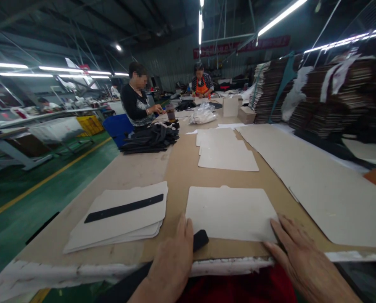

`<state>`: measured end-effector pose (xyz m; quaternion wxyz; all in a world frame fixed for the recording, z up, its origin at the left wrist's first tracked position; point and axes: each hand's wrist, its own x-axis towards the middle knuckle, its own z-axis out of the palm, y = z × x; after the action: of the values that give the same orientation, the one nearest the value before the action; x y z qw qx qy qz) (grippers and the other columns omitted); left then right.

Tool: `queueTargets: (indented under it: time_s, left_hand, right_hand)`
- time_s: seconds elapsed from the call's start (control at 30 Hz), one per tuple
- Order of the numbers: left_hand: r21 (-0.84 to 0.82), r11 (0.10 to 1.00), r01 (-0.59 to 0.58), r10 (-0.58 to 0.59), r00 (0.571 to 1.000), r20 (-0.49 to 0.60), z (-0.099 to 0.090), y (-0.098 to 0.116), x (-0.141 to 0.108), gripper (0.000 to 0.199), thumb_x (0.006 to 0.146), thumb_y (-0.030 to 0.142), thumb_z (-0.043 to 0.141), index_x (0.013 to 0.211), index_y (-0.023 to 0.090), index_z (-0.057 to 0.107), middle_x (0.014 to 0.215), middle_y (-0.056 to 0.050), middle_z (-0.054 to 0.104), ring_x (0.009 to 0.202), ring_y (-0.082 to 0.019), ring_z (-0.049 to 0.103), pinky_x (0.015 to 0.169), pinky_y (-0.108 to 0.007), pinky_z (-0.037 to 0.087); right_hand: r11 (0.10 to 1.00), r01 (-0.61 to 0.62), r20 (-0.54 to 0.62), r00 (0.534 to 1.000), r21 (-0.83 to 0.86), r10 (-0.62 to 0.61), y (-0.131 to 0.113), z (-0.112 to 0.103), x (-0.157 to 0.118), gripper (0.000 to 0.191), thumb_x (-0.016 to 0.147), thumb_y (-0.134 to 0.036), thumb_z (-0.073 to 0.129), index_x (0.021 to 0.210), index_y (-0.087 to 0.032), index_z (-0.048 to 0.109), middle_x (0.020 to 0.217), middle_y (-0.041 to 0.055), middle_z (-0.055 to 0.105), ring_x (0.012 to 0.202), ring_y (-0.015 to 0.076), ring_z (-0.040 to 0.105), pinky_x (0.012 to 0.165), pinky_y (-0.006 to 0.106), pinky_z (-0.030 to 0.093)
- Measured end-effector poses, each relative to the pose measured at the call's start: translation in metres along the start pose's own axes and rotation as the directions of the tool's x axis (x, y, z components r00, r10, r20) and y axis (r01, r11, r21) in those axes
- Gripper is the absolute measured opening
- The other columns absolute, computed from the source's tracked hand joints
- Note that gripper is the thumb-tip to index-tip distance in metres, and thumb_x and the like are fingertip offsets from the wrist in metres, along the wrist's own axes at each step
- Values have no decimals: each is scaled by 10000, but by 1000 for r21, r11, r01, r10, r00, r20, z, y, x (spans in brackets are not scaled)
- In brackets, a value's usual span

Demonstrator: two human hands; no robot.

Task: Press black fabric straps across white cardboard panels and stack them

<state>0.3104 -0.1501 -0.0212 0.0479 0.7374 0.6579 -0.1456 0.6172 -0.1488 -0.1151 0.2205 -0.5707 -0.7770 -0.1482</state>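
Observation:
A pale board (229,212) lies flat near the table's front edge. My left hand (173,252) rests at its lower left corner, fingers stretched forward, with a short black strip (200,240) sticking out beside it; whether the palm touches the strip is hidden. At the board's lower right corner, my right hand (297,246) has its thumb and fingers apart around the edge. On the left lies a stack of similar boards (118,229), its top one bearing a long black strip (124,208).
More pale boards (227,155) lie further up the table (178,176). Large sheets (317,185) cover the right side. Black pieces (153,136) are piled at the left edge, near a seated person (137,99). Another person (202,84) works at the far end. Tall stacks (274,84) stand back right.

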Motion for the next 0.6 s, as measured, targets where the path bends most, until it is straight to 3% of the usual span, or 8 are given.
queueTargets:
  time_s: [0.1,0.2,0.3,0.37,0.43,0.5,0.6]
  left_hand:
    - [-117,992,49,-56,997,-52,0,-18,-25,686,826,-17,403,1493,146,389,1602,-197,277,1236,-325,592,1007,-475,508]
    - [-464,886,23,-83,990,-110,-16,-27,-29,413,882,211,565,1291,165,603,1351,-147,603,1157,-295,622,994,-427,492]
    - [-839,544,-5,72,997,41,-27,-25,-22,305,784,391,719,997,173,703,913,-48,730,807,-182,654,706,-267,513]
    - [-953,290,93,220,962,160,-28,-20,-15,331,702,380,779,931,163,679,785,-14,717,571,-99,544,489,-192,393]
    - [-976,80,202,358,908,218,-24,-14,-10,375,663,370,806,926,157,643,736,-11,714,429,-53,410,373,-175,256]
    - [-959,-77,274,471,858,207,-21,-9,-7,419,614,347,837,916,151,622,698,-17,706,362,-35,357,324,-179,188]
    - [-927,-204,316,547,822,160,-17,-3,-6,402,537,295,872,812,127,631,592,16,630,327,-21,343,305,-178,156]
  right_hand:
    - [999,-27,-72,997,18,28,-8,-10,-21,596,965,-538,400,1366,-114,521,1436,226,512,1332,400,485,1010,590,494]
    - [969,-87,-124,985,231,118,-14,-26,-16,465,977,-452,419,1333,-184,554,1402,137,565,1330,331,507,1094,536,446]
    - [875,-95,-65,988,476,142,-34,-49,6,246,962,-389,501,1102,-263,659,1221,30,671,1119,205,658,992,320,535]
    - [794,-114,31,992,597,119,-57,-63,25,184,960,-373,523,981,-263,670,1063,7,708,913,145,703,771,206,576]
    - [711,-146,95,989,688,112,-82,-72,44,187,975,-355,505,975,-257,664,974,3,711,829,121,696,679,171,564]
    - [646,-141,96,990,750,105,-105,-74,58,206,985,-333,491,1102,-264,646,1024,12,705,890,117,690,738,172,568]
    - [588,-71,63,997,806,33,-126,-69,69,312,994,-295,470,1288,-294,572,1206,32,656,1068,119,652,892,205,555]
